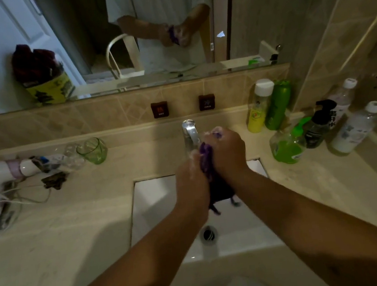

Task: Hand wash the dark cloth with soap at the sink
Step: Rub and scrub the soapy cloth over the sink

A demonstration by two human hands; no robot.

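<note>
Both hands, left hand [191,178] and right hand [228,152], clamp the dark cloth [208,164] together over the sink [156,201], likely so suds drip in.

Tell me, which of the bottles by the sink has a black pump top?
The dark bottle right of the tap, wedged between the green-liquid bottle and the white-capped clear bottles. The others have caps or lids, no black pump.

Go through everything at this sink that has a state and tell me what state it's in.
dark cloth: bunched, soapy, gripped by both hands
left hand: closed on cloth
right hand: closed on cloth
faucet: no water visible
drain: open
green cup: upright
</note>
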